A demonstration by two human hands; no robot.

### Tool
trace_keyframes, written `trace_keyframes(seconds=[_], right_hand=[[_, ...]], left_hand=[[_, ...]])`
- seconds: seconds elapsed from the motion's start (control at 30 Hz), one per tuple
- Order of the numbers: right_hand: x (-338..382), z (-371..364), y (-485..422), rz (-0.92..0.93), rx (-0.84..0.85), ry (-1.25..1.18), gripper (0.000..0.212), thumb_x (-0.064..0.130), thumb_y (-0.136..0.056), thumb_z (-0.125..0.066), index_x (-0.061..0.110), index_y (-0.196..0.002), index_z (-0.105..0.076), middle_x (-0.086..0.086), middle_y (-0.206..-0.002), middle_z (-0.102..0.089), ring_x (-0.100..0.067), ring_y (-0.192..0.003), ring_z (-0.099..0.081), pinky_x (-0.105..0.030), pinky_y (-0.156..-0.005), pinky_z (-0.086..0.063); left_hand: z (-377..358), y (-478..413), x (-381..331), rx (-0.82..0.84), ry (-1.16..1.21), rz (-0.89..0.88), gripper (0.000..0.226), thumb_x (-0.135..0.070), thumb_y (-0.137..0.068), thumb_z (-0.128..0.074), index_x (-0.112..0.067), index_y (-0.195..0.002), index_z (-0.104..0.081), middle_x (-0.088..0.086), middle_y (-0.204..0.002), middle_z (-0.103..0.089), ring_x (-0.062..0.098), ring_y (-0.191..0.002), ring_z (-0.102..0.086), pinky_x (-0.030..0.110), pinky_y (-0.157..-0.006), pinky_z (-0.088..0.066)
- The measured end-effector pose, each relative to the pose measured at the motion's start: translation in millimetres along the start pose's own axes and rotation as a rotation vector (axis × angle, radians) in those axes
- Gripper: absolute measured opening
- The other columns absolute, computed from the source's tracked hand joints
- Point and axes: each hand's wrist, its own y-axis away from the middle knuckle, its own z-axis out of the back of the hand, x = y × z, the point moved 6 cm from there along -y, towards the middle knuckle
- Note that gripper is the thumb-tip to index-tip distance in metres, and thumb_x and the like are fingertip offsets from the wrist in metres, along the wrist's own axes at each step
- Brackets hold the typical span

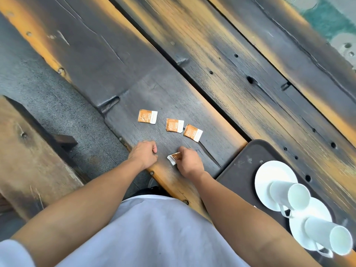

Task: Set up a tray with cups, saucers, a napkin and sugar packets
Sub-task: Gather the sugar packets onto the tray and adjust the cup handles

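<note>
Three orange-and-white sugar packets lie flat on the dark wooden table: one at the left, one in the middle and one at the right. My right hand pinches a fourth sugar packet just above the table, near the front edge. My left hand rests curled on the table edge and holds nothing. A dark tray sits to the right. On it stand two white saucers, the nearer-left one and the lower one, each bearing a white cup.
The table is made of charred planks with gaps and holes. A wooden bench stands at the left, with grey floor between it and the table. Teal ground shows at the top right corner.
</note>
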Motion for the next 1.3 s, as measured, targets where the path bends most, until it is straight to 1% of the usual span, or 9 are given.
trace_keyframes(seconds=[0.23, 0.37, 0.47, 0.73, 0.87, 0.97, 1.03, 1.13, 1.3], right_hand=[[-6, 6, 13, -0.036, 0.074, -0.187, 0.011, 0.020, -0.094, -0.061, 0.024, -0.084, -0.056, 0.002, -0.083, -0.061, -0.020, -0.083, -0.055, -0.024, -0.068, -0.036], [-3, 19, 19, -0.038, 0.085, -0.233, 0.009, 0.021, -0.086, -0.074, 0.024, -0.080, -0.068, 0.006, -0.071, -0.062, -0.012, -0.073, -0.056, -0.012, -0.050, -0.035], [1, 25, 23, -0.029, 0.080, -0.216, 0.024, 0.021, -0.086, -0.074, 0.024, -0.067, -0.059, 0.002, -0.075, -0.062, -0.014, -0.074, -0.055, -0.024, -0.061, -0.039], [13, 9, 51, -0.014, 0.283, -0.339, 0.008, 0.012, -0.089, -0.071, 0.019, -0.092, -0.073, 0.000, -0.081, -0.065, -0.015, -0.074, -0.056, -0.027, -0.072, -0.045], [18, 3, 60, -0.020, 0.273, -0.363, 0.016, 0.010, -0.087, -0.074, 0.012, -0.103, -0.077, 0.004, -0.077, -0.067, -0.010, -0.069, -0.058, -0.021, -0.070, -0.047], [19, 6, 63, -0.050, 0.204, -0.358, 0.003, 0.011, -0.085, -0.076, 0.013, -0.085, -0.074, -0.001, -0.080, -0.066, -0.013, -0.072, -0.058, -0.024, -0.074, -0.046], [16, 8, 61, -0.068, 0.155, -0.319, 0.020, 0.012, -0.083, -0.078, 0.017, -0.070, -0.064, -0.001, -0.075, -0.064, -0.013, -0.069, -0.056, -0.025, -0.071, -0.045], [13, 8, 63, -0.099, 0.150, -0.375, 0.018, 0.014, -0.082, -0.078, 0.015, -0.074, -0.063, -0.004, -0.083, -0.067, -0.015, -0.075, -0.058, -0.030, -0.076, -0.049], [7, 7, 67, -0.121, 0.116, -0.456, 0.027, 0.015, -0.090, -0.070, 0.019, -0.066, -0.058, -0.003, -0.083, -0.068, -0.015, -0.075, -0.059, -0.026, -0.072, -0.047]], left_hand=[[-4, 1, -5, 0.087, 0.174, 0.051, 0.004, -0.020, -0.082, -0.067, -0.023, -0.079, -0.065, 0.000, -0.095, -0.068, 0.020, -0.092, -0.062, 0.029, -0.082, -0.049], [-10, 5, -12, 0.179, 0.607, 0.213, 0.010, -0.023, -0.091, -0.060, -0.015, -0.089, -0.065, 0.003, -0.085, -0.067, 0.018, -0.063, -0.057, 0.026, -0.058, -0.047], [-14, 11, -19, 0.239, 0.747, 0.262, 0.023, -0.028, -0.093, -0.057, -0.010, -0.102, -0.067, 0.004, -0.086, -0.067, 0.016, -0.059, -0.058, 0.025, -0.057, -0.049], [-33, 37, -31, 0.533, 1.056, 0.331, 0.039, -0.034, -0.100, -0.040, -0.006, -0.108, -0.065, 0.015, -0.090, -0.068, 0.026, -0.070, -0.061, 0.031, -0.063, -0.049], [-47, 49, -32, 0.757, 1.089, 0.335, 0.045, -0.039, -0.099, -0.035, -0.006, -0.101, -0.067, 0.014, -0.072, -0.064, 0.027, -0.064, -0.060, 0.039, -0.070, -0.053], [-56, 54, -33, 0.757, 1.046, 0.363, 0.042, -0.044, -0.097, -0.041, -0.012, -0.086, -0.067, 0.015, -0.073, -0.070, 0.030, -0.067, -0.070, 0.045, -0.075, -0.059], [-59, 56, -33, 0.740, 1.034, 0.370, 0.044, -0.046, -0.097, -0.041, -0.012, -0.086, -0.067, 0.018, -0.072, -0.071, 0.032, -0.065, -0.072, 0.043, -0.070, -0.062], [-62, 56, -33, 0.714, 1.063, 0.380, 0.048, -0.047, -0.098, -0.040, -0.008, -0.090, -0.067, 0.021, -0.073, -0.069, 0.034, -0.063, -0.072, 0.044, -0.065, -0.063], [-64, 57, -35, 0.711, 1.088, 0.390, 0.050, -0.047, -0.097, -0.040, -0.005, -0.094, -0.066, 0.020, -0.073, -0.067, 0.034, -0.064, -0.070, 0.048, -0.075, -0.061]])
